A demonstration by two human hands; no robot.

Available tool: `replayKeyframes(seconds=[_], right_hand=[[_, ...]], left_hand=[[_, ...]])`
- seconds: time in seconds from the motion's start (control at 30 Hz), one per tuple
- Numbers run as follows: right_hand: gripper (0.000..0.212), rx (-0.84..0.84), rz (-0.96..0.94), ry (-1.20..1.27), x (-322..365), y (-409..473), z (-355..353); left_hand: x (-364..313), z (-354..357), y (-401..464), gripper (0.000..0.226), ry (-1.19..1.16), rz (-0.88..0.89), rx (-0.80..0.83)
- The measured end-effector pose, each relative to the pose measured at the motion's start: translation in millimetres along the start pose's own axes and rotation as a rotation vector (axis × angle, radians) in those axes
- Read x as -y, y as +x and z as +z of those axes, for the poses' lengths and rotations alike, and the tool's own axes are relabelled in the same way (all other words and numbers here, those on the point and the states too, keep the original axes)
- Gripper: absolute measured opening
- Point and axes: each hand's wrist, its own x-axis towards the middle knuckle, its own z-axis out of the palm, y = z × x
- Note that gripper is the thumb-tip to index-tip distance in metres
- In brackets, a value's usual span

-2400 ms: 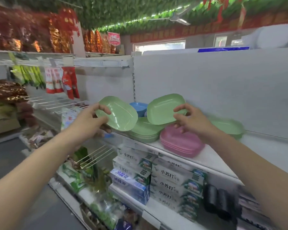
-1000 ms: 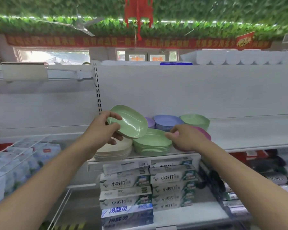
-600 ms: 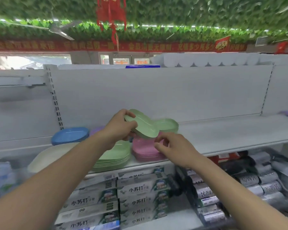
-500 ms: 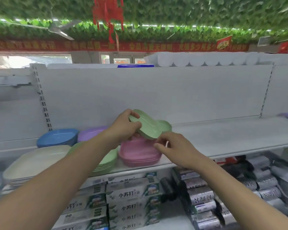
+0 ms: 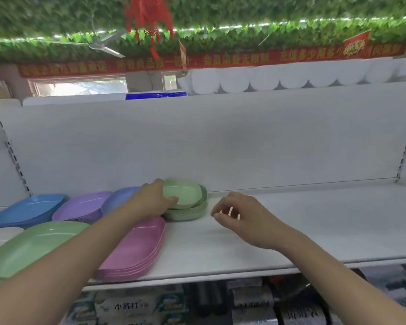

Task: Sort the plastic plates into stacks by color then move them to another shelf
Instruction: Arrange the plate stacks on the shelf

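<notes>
My left hand [image 5: 153, 200] grips the near rim of the top green plate [image 5: 182, 193], which sits on the small green stack [image 5: 190, 211] at the back of the white shelf [image 5: 302, 219]. My right hand [image 5: 243, 218] hovers just beside the stack, fingers loosely curled, holding nothing. Pink stack [image 5: 138, 247] lies nearer the front edge.

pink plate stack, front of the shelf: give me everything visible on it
The pink plate stack is a pile of rounded-rectangular plates with raised rims, smooth and slightly glossy like plastic, all one pink colour. Several nested rim edges show along its right side; the exact count is unclear. It lies flat near the front edge of the white shelf, in front of a green plate stack and right of a larger green stack. The left forearm crosses over its left part, hiding it; whether they touch is unclear.
</notes>
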Motion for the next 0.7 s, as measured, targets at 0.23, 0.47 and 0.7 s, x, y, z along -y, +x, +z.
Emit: replayKeyframes(seconds=[0.23,0.47,0.7], right_hand=[[0.013,0.019,-0.040,0.056,-2.5,11.4,9.1],[0.012,0.014,0.007,0.050,9.4,11.6,13.5],[0.011,-0.049,0.063,-0.031,18.4,13.2,18.8]], left_hand=[[4.8,5.6,2.4,0.081,0.193,0.026,0.035],[1.2,18.5,9.8,0.065,0.330,0.063,0.027],[6.6,8.7,-8.7,0.052,0.099,0.310,-0.011]])
